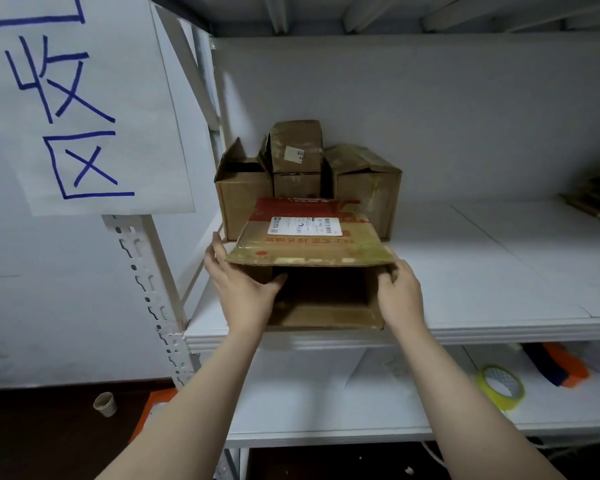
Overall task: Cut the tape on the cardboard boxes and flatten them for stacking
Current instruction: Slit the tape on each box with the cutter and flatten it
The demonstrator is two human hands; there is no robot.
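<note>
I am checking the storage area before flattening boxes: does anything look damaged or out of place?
The back boxes look worn, with bent, torn-open flaps, and the small box on top sits tilted. A paper cup leans on the floor at the lower left, which seems out of place.

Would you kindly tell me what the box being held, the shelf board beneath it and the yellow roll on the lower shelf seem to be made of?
The box looks like brown cardboard, matte inside, raw edges showing, its printed top glossier. The shelf board is a smooth white panel, perhaps painted or laminated; core unseen. The yellow roll seems glossy, translucent plastic adhesive tape.
</note>
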